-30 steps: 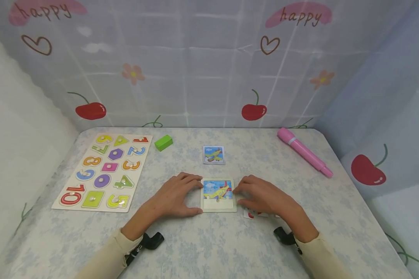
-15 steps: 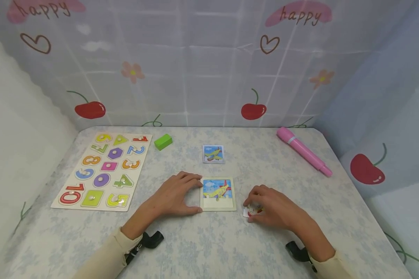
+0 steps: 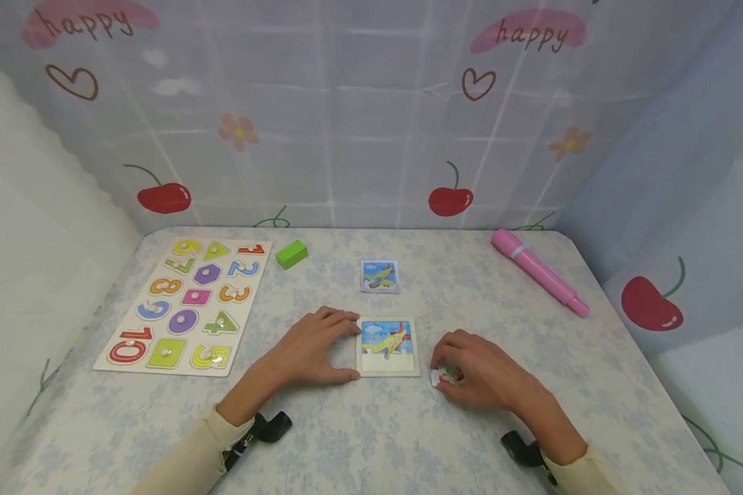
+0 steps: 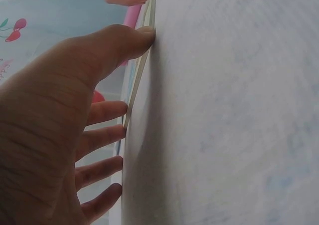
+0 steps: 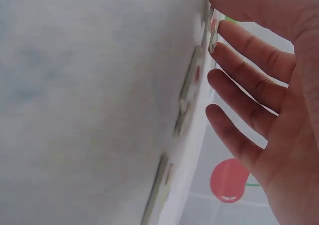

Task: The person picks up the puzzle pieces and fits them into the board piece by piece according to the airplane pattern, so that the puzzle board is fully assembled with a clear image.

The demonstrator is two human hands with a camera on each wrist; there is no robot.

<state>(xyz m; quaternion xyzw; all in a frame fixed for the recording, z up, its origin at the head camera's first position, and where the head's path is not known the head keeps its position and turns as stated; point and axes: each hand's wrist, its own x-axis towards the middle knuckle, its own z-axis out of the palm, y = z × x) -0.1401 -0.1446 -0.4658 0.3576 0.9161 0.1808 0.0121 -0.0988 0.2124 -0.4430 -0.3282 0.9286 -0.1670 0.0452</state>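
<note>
A small puzzle tray (image 3: 386, 367) lies mid-table, its upper part filled with pieces showing a yellow airplane on blue sky; a pale strip shows along its near side. My left hand (image 3: 318, 347) rests at the tray's left edge, fingertips at the upper corner and thumb at the lower one, fingers fairly straight. To the right of the tray, my right hand (image 3: 483, 371) pinches a white puzzle piece with red marks (image 3: 436, 378) between thumb and fingertips, low at the table. The hand covers much of that piece. Two more puzzle pieces (image 5: 190, 85) lie beneath the palm in the right wrist view.
Beyond the tray lies a small airplane picture card (image 3: 380, 276). A number-and-shape board (image 3: 238, 330) is at the left, with a green block (image 3: 292, 254) by its far corner. A pink marker-shaped stick (image 3: 541, 273) lies at the back right, before the curtain (image 3: 378, 137).
My right hand has left the tray's right edge, moved right and toward me, and taken hold of a puzzle piece. My left hand stays at the tray's left edge.
</note>
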